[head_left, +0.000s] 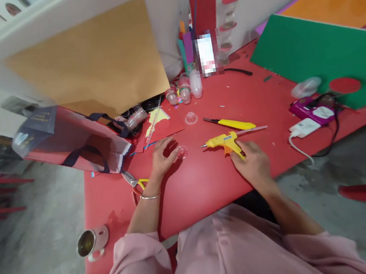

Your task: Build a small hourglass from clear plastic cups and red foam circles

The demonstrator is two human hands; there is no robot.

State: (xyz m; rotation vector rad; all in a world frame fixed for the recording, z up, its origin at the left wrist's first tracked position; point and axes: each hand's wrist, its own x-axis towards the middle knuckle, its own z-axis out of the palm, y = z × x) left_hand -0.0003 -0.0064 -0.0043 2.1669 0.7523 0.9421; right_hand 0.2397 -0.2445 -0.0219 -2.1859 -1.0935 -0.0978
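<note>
My left hand [162, 158] lies on the red board [194, 186], its fingertips touching a small clear plastic dome [182, 151]. My right hand [252, 163] rests on the handle of a yellow glue gun [222, 141] that lies on the board with its nozzle pointing left and a glue stick poking out at the back. A second clear dome [191, 118] sits farther back. A yellow utility knife [233, 123] lies just behind the glue gun.
Scissors [134, 181] lie under my left wrist. A red bag [66, 144] lies at the left, with a brown card sheet [97, 58] behind it. Clear cups [184, 90] stand at the back. A green sheet [323, 54], a charger [305, 128] and a purple box [310, 110] are at the right. A steel mug [88, 243] sits near the left corner.
</note>
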